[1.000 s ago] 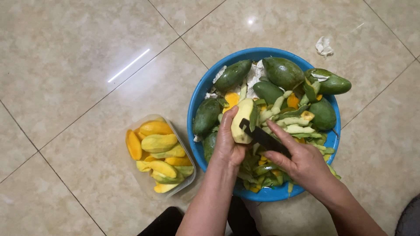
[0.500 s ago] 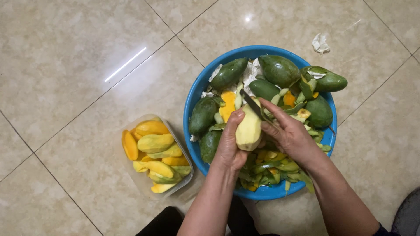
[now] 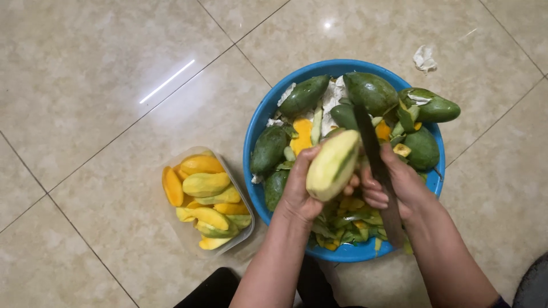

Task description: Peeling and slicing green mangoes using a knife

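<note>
My left hand (image 3: 298,191) grips a mostly peeled mango (image 3: 333,165), pale yellow with a thin strip of green skin left, held over the blue basin (image 3: 257,128). My right hand (image 3: 399,185) holds a dark knife (image 3: 374,157) whose blade points away from me, just right of the mango. The basin holds several whole green mangoes (image 3: 371,93) and a heap of green peels (image 3: 348,225).
A clear plastic container (image 3: 225,168) with several peeled yellow mango pieces (image 3: 205,185) sits on the beige tiled floor left of the basin. A crumpled white scrap (image 3: 423,58) lies on the floor behind the basin. My dark-clothed legs show at the bottom edge.
My left hand has tilted the mango so its tip points up and right. My right hand has turned the knife so the blade points away from me, beside the fruit.
</note>
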